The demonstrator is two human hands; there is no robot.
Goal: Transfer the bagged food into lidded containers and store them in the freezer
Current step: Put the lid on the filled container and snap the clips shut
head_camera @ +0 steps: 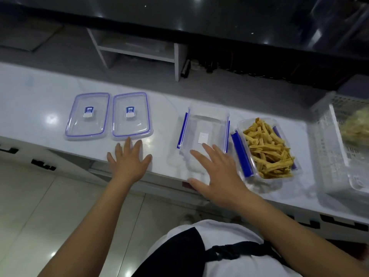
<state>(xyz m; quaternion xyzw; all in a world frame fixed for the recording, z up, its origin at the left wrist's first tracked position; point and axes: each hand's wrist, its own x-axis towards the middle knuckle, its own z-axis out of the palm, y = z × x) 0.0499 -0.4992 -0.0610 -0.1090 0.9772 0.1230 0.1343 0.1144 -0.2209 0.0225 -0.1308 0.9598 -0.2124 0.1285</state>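
Clear plastic is everywhere on this white counter (50,100), and that is my first worry. The empty container (205,126) in front of me is light, with its blue clips hanging open at the sides, so I judge it can slide or tip if I push it while I fill it. It also stands near the counter edge. The filled container (267,150), just to the right of it, is full of yellow food strips (267,148) up to the rim and has no lid yet. If I press a lid down carelessly, some strips could be caught under the seal or fall out, and then the box may not close well for the freezer.

The two lids (108,115) lie flat, side by side, to the left of the containers. More bagged food (357,126) waits in the white basket (331,140) at the far right; it is blurred, so I cannot say what it is.

My left hand (129,162) is spread flat with straight fingers, its tips at the near edge of the closer lid, and it holds nothing. My right hand (217,174) is also wide open, fingers reaching over the near end of the empty container, gripping nothing.
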